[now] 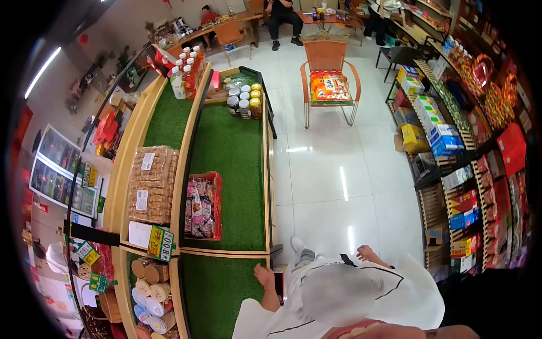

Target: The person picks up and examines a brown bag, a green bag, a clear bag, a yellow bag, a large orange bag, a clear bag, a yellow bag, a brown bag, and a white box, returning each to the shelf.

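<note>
My left hand (pixel 264 275) hovers at the edge of the near green turf shelf (pixel 217 296), fingers somewhat apart and nothing visible in them. To the right, my right hand (pixel 366 254) is held over the white floor beside my white shirt, its fingers loosely out with no object seen in them. Farther up the display, a red-edged box (pixel 218 206) of pink-and-dark wrapped packets lies on the turf. A yellow-and-green price tag (pixel 161 243) stands left of it. Clear packs of light-brown snacks (pixel 152 183) are stacked on the higher tier.
Lidded jars (pixel 244 104) stand at the shelf's far end. Round tubs (pixel 152 294) fill the lower-left tier. A chair (pixel 326 56) bears a red-and-yellow bag (pixel 330 87). Stocked racks (pixel 446 147) line the right. Other people are at the back, including a seated person (pixel 280 20).
</note>
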The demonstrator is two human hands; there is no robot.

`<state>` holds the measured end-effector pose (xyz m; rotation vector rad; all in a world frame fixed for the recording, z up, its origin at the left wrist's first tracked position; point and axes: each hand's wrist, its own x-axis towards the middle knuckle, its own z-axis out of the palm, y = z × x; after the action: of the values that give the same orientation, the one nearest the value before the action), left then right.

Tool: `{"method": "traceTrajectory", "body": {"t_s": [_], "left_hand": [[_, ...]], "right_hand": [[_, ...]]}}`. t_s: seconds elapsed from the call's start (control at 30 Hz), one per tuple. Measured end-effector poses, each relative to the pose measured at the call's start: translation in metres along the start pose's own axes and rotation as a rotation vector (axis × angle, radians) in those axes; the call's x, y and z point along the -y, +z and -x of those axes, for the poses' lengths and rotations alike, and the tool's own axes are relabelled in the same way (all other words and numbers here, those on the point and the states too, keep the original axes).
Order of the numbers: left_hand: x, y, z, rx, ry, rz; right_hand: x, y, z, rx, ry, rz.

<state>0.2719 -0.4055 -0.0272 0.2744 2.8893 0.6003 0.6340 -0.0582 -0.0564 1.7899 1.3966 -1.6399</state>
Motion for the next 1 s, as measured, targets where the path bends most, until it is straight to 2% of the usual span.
{"method": "traceTrajectory", "body": {"t_s": [0.1,0.17,0.3,0.4,0.47,0.57,0.7,0.87,1.0], "left_hand": [[0.013,-0.011,-0.012,-0.058,-0.112,-0.008],[0.011,-0.018,-0.023,-0.098,-0.119,-0.009],[-0.012,-0.013,-0.052,-0.009,0.031,-0.020],[-0.043,-0.001,-0.076,0.080,0.097,-0.016],[-0.056,0.013,-0.090,0.110,0.148,-0.035],[-0.065,0.038,-0.112,0.433,-0.121,0.075],[-0.053,0.084,-0.128,0.492,-0.186,0.094],[-0.069,0.072,-0.136,0.499,-0.331,0.001],[-0.097,0.073,-0.163,0.533,-0.527,-0.078]], "right_hand": [[0.067,0.005,-0.015,0.071,-0.044,0.110],[0.110,0.013,-0.045,0.072,-0.195,0.246],[0.214,0.045,-0.041,0.069,-0.405,0.086],[0.267,0.067,-0.036,0.147,-0.476,0.092],[0.285,0.072,-0.040,0.177,-0.464,0.141],[0.295,0.065,-0.050,0.198,-0.385,0.236],[0.277,0.029,-0.094,0.203,-0.198,0.298],[0.269,-0.028,-0.123,0.230,-0.066,0.373],[0.323,-0.064,-0.137,0.237,-0.091,0.457]]}}
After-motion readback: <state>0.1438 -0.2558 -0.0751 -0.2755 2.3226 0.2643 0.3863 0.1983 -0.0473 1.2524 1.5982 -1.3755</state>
